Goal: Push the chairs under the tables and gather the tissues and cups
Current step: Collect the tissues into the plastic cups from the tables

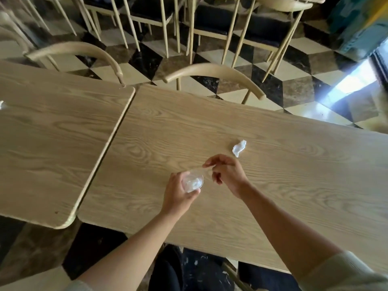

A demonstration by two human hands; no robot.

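Note:
My left hand (178,195) grips a clear plastic cup (193,181) above the right wooden table (294,185); white crumpled tissue lies inside the cup. Just right of the cup's rim hovers my right hand (226,173), fingers loosely curled and apart, nothing visible in them. A crumpled white tissue (239,148) lies on the table a little beyond my right hand. Another scrap of white tissue (1,105) shows at the far left edge on the left table (52,143). Two chairs (214,74) (73,50) stand tucked against the far sides of the tables.
The two tables stand side by side with a narrow gap (111,139) between them. Beyond them, several more pale-wood chairs (210,24) with dark seats stand on a black, brown and cream checkered floor (294,66). A dark-seated chair (199,269) sits near my body.

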